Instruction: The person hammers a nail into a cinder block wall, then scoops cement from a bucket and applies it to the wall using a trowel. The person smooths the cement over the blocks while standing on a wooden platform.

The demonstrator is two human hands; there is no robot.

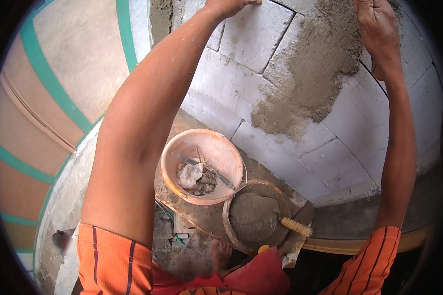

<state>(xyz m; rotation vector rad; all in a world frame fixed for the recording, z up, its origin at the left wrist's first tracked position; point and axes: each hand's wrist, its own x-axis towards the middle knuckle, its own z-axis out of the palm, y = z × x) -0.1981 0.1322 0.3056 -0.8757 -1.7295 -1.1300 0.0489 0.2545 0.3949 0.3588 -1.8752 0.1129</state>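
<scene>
My left hand [234,7] is at the top edge, beside white wall blocks [253,37]; its fingers are mostly cut off. My right hand [376,34] is closed at the upper right, against a rough grey patch of mortar [300,86] on the blocks; what it holds is hidden. Below, a pale bucket [170,164] contains crumpled white material, grey debris and a metal tool. Beside it, a round pan [229,221] holds grey wet mix and a trowel with a light handle [295,226].
Both vessels stand on a dirty grey ledge [192,211] at the wall's foot. A painted wall [69,59] with green bands fills the left, beside a rough pale edge [56,250]. My bare foot [221,255] shows below, near a green cord [179,241] and rubble.
</scene>
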